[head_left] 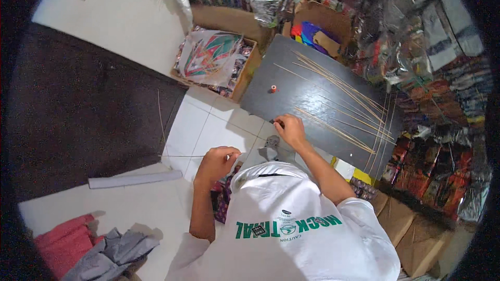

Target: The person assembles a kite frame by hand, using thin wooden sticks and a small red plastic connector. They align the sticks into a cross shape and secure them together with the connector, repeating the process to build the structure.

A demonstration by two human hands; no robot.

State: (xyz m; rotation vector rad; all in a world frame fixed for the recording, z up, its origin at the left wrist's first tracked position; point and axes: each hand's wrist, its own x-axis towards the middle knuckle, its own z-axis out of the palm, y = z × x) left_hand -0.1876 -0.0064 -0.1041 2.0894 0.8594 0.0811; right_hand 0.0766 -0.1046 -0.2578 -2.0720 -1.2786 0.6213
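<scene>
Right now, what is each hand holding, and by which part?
Left hand pinches a thin stick at its near end. Right hand rests at the dark board's edge; what it holds cannot be told.

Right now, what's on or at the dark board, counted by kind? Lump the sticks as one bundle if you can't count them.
Stick bundle: 1, loose spread, too many to count
Red spool: 1
Hands at the board: 1, right hand at its near edge
Total: 3
</scene>
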